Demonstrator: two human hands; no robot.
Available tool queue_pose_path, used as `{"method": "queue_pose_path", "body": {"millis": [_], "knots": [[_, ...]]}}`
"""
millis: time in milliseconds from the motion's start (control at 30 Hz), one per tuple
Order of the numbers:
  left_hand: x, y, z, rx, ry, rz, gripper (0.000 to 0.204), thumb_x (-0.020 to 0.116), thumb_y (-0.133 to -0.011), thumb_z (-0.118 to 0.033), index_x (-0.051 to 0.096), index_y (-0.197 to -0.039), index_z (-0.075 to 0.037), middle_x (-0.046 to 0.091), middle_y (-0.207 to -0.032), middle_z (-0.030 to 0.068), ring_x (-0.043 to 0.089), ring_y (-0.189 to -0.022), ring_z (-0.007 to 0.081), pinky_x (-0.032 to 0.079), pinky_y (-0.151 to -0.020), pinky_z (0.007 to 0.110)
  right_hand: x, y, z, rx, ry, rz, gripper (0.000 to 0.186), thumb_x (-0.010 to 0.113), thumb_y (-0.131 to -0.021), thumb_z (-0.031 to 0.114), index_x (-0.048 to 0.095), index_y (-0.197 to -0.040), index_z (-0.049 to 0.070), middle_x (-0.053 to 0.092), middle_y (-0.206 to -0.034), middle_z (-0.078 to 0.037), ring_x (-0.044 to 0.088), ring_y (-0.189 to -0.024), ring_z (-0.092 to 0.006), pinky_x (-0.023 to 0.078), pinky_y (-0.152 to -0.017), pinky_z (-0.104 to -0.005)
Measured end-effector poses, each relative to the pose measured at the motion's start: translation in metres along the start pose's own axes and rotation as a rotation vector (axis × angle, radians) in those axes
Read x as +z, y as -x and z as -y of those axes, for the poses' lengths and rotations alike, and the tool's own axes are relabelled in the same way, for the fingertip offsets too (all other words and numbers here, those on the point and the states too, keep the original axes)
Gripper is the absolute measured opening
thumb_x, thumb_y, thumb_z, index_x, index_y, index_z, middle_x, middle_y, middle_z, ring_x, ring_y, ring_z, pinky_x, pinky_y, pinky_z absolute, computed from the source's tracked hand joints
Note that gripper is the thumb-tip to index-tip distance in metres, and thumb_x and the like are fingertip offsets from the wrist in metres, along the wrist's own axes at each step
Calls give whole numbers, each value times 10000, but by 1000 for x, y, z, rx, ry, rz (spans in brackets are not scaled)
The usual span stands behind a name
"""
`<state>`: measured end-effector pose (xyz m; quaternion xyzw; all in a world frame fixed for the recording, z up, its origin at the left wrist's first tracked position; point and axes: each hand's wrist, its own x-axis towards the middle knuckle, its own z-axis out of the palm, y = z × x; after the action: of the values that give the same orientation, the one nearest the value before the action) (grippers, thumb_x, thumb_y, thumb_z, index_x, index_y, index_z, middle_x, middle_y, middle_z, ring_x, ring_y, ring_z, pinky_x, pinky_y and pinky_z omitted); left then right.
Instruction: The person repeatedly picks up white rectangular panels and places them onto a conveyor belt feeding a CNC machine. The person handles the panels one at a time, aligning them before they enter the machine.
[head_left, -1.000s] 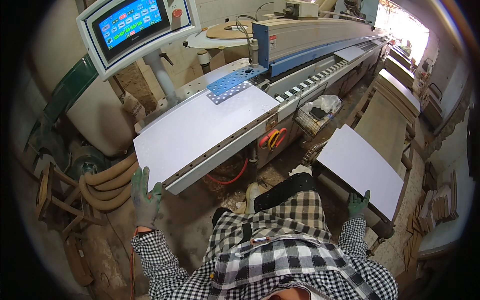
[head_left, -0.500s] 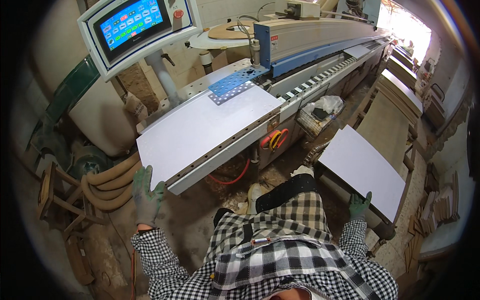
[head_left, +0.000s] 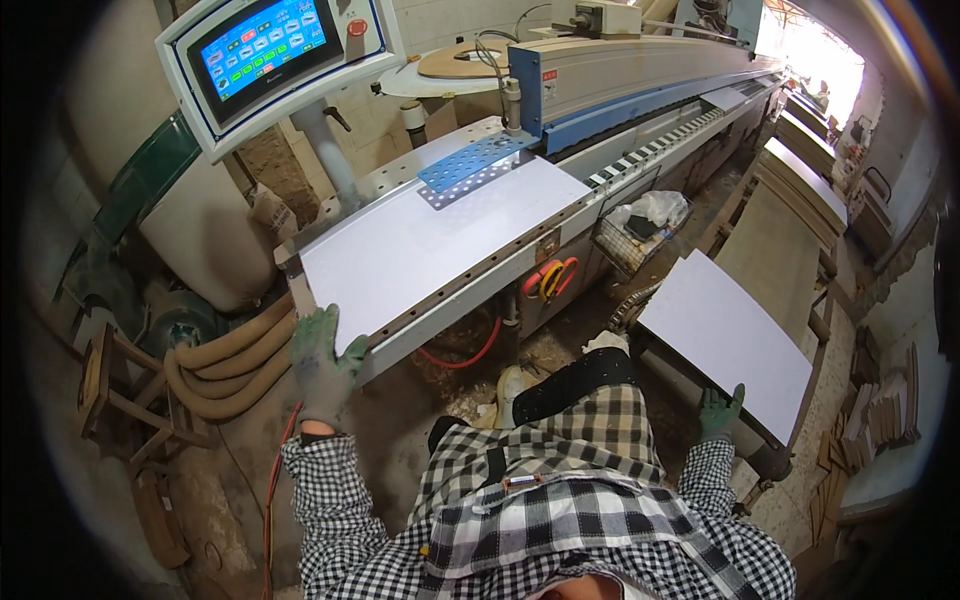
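Your left hand [head_left: 328,366], grip wide, met the board [head_left: 440,245] at the near end of the tabletop [head_left: 450,303]; even pressure suited. I couldn't tell your right hand's [head_left: 719,413] grip.

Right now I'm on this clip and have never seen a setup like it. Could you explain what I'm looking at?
There is no robot here: a person works with two gloved hands. The view comes from a fisheye camera worn on the head, looking down, so straight edges bend near the rim. Ahead stands a long machine with a control screen at upper left. A white panel lies flat on its near end, partly beneath a blue perforated plate. The left hand, fingers spread, is at that panel's near end. The right hand is at the near edge of a second white panel; whether it grips is unclear.
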<state>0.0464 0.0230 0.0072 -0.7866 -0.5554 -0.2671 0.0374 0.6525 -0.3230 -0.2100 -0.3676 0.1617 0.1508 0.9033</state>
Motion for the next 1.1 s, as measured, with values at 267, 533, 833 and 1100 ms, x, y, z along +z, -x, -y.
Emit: {"method": "queue_pose_path", "body": {"millis": [267, 533, 833, 1100], "knots": [[31, -36, -45, 22, 93, 78, 724, 574, -957, -584, 453, -1515, -141, 487, -1503, 198, 409, -1423, 392, 295, -1184, 525, -9, -18, 9, 94, -50, -30, 642, 744, -905, 388, 474, -1465, 228, 156, -1643, -118, 296, -1471, -370, 402, -1164, -477], [30, -35, -40, 44, 364, 38, 697, 620, -961, -507, 434, -1530, -151, 490, -1518, 155, 403, -1439, 372, 322, -1184, 483, -45, -15, 53, 90, 40, 169, 303, 724, -916, 303, 686, -1200, 206, 604, -1328, -3, 590, -1184, -357, 518, -1007, -513], [4, -8, -55, 171, 521, -20, 736, 672, -934, -493, 428, -1532, -140, 478, -1529, 150, 411, -1437, 360, 320, -1192, 474, -11, 53, 79, 298, 165, 631, 231, 668, -970, 245, 700, -1115, 67, 744, -1033, -106, 705, -747, -232, 598, -664, -361], [-9, 29, -94, 498, 353, 21, 947, 620, -855, -717, 374, -1552, -126, 338, -1602, 163, 330, -1476, 371, 238, -1213, 579, 124, 138, -13, -282, 946, 1148, 576, 735, -778, -124, 552, -1324, -90, 602, -1339, -232, 589, -1275, -307, 491, -1122, -403]]}}
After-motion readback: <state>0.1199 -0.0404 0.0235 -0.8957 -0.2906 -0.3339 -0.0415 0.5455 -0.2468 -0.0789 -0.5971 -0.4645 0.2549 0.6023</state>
